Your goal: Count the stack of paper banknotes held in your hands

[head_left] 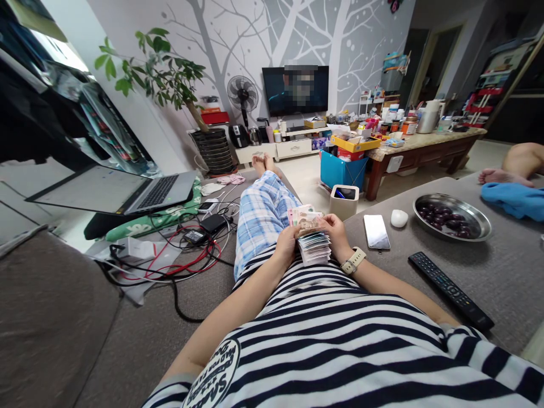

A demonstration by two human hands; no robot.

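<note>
A thick stack of banknotes (314, 247) rests over my lap, its lower ends fanned out towards me. My left hand (287, 245) is closed around the left side of the notes. On the other side, my right hand (336, 234) pinches the upper right edge, with a pale-strapped watch (353, 260) on that wrist. Pinkish notes show at the top between both hands, and greenish or bluish edges lie below. My fingertips are partly hidden by the paper. Blue plaid trousers (261, 218) cover my outstretched legs beyond the money.
On the sofa to my right lie a phone (376, 231), a white mouse (399, 218), a remote (450, 289) and a steel bowl (484, 233) of dark fruit. Tangled cables (187, 265) and a laptop (159, 191) are at left. Another person's foot (504, 177) is at far right.
</note>
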